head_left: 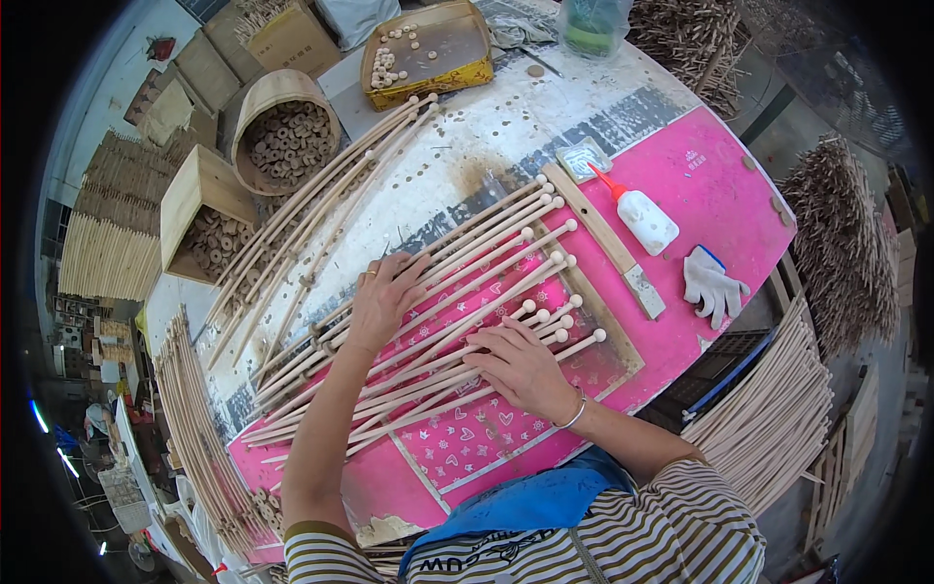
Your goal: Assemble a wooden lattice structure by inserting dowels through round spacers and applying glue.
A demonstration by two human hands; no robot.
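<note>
Long thin wooden sticks (467, 313), each tipped with a round wooden ball, lie side by side across the pink table. My left hand (384, 302) rests on the sticks around their middle, fingers apart and slightly bent, with a ring on one finger. Nearer the ball ends, my right hand (520, 365) lies over the lower sticks with its fingers spread. Both palms are turned down, so the undersides of my fingers are hidden. Beyond the ball ends sits a flat wooden strip (603, 238) fixed across the tabletop.
A white glue bottle (647, 222) with a red nozzle and a white glove (713, 286) lie at right. Two wooden buckets (336, 127) of wooden rings stand far left beside more sticks. A yellow tray (438, 78) holds loose balls. Stick bundles (769, 409) stand beyond the right edge.
</note>
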